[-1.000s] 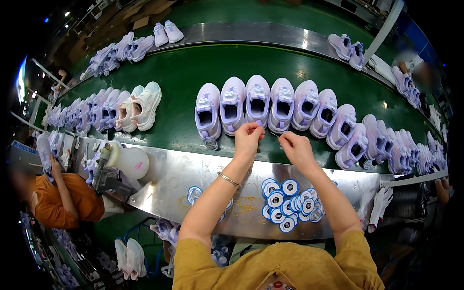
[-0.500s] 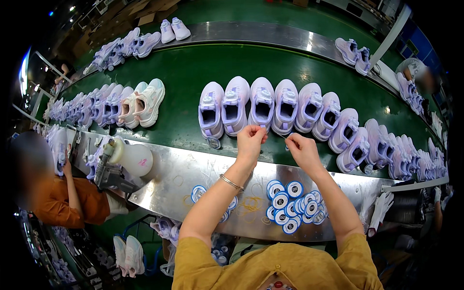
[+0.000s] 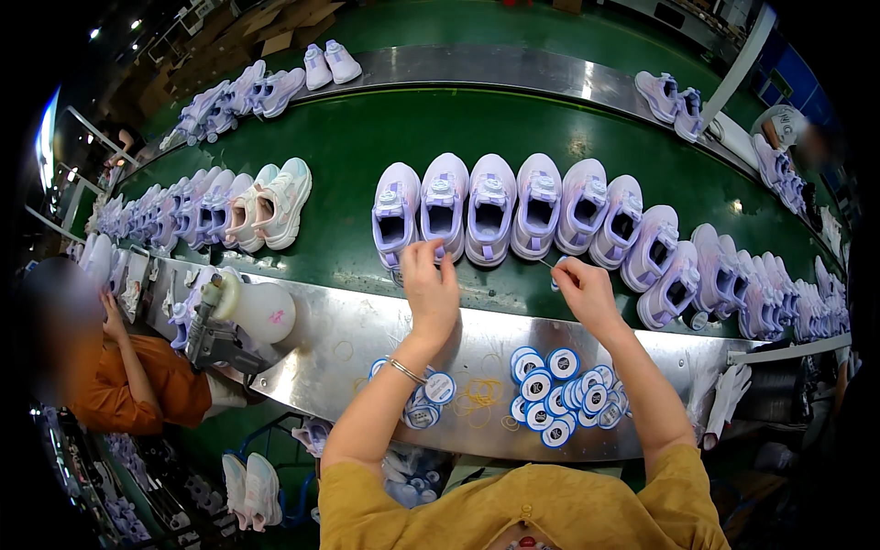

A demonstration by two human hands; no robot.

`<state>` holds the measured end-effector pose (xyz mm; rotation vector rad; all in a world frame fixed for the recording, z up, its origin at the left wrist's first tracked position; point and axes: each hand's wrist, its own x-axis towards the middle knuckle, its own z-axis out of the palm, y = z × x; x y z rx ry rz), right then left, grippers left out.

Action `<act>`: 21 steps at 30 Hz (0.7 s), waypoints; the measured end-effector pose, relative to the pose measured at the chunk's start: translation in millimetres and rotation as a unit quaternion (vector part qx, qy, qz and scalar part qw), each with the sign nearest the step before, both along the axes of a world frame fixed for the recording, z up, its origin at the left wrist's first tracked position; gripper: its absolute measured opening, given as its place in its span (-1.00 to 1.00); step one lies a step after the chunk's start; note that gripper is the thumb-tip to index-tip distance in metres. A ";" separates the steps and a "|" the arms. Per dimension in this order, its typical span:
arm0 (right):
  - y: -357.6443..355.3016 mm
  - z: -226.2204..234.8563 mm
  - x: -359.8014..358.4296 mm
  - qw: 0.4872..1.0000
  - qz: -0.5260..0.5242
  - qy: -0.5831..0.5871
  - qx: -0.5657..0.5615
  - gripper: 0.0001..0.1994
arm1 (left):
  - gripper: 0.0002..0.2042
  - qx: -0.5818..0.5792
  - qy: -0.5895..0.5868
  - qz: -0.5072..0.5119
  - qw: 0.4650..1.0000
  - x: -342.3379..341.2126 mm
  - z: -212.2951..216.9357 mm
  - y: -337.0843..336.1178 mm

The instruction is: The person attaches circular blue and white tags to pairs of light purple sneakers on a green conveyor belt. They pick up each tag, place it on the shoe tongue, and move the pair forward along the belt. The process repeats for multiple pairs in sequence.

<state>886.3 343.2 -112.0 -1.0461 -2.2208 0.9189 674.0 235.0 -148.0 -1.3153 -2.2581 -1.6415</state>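
Observation:
A row of lilac-and-white sneakers (image 3: 491, 213) stands on the green belt, toes pointing away from me. My left hand (image 3: 431, 289) is at the heel of the second shoe from the left (image 3: 444, 206), fingers curled together; whatever they pinch is hidden. Between the fingertips of my right hand (image 3: 587, 291) sits a thin pin-like tool (image 3: 547, 264), its tip toward the heel of the fourth shoe (image 3: 537, 206). A small round tag (image 3: 555, 273) shows beside those fingertips. Round blue-rimmed tags (image 3: 561, 394) lie heaped on the metal ledge, with a smaller pile (image 3: 438, 389) by my left forearm.
Yellow rubber bands (image 3: 478, 394) lie between the tag piles. A white jug (image 3: 261, 310) and a dark gun-shaped tool (image 3: 213, 339) stand on the ledge at left, near a co-worker in an orange top (image 3: 147, 385). White gloves (image 3: 727, 399) hang at right. More shoes (image 3: 188, 206) line the belt.
My left hand has moved left, from the third shoe's heel to the second's. The right hand has shifted slightly right and down, keeping the thin tool.

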 end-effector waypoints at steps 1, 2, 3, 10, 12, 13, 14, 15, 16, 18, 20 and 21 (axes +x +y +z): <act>-0.6 1.1 0.9 1.000 0.001 0.002 -0.003 -0.87 | -0.77 -0.001 0.050 0.016 0.999 -5.2 1.1 -2.2; -1.3 2.1 1.9 1.000 0.001 0.004 -0.006 -0.87 | -0.77 -0.003 0.099 0.032 0.995 -10.3 1.9 -3.2; -1.9 2.8 2.7 1.000 0.001 0.005 -0.009 -0.87 | -0.77 -0.004 0.147 0.047 0.988 -13.5 2.2 -4.2; -2.4 4.8 10.7 1.000 0.008 0.011 0.008 -0.88 | -0.69 -0.045 0.118 0.127 0.984 -45.7 4.8 -23.1; -0.4 4.7 13.6 1.000 0.008 0.018 0.008 -0.88 | -0.67 -0.048 0.106 0.132 0.984 -52.8 2.3 -25.7; -0.6 4.6 14.5 1.000 0.009 0.014 0.006 -0.88 | -0.66 -0.050 0.101 0.135 0.984 -56.7 -0.8 -27.2; -0.9 4.4 15.6 1.000 0.010 0.010 0.003 -0.88 | -0.60 -0.081 0.095 0.132 0.983 -63.0 -8.7 -28.9; -0.4 4.3 18.8 1.000 0.007 0.006 0.002 -0.88 | -0.58 -0.083 0.079 0.116 0.987 -63.6 -8.1 -27.8; -0.2 3.5 20.9 1.000 0.008 0.006 0.006 -0.88 | -0.56 -0.085 0.064 0.100 0.989 -63.1 -7.5 -26.1; -1.1 0.3 22.0 1.000 0.008 0.005 0.014 -0.88 | -0.52 -0.096 0.050 0.079 0.991 -66.9 -7.7 -25.5; -2.4 -4.2 23.5 0.999 0.024 0.009 0.036 -0.88 | -0.50 -0.124 0.025 0.059 0.990 -70.4 -7.4 -24.1; -3.2 -5.9 24.0 0.998 0.035 0.010 0.047 -0.87 | -0.50 -0.133 0.035 0.063 0.988 -73.2 -12.6 -23.5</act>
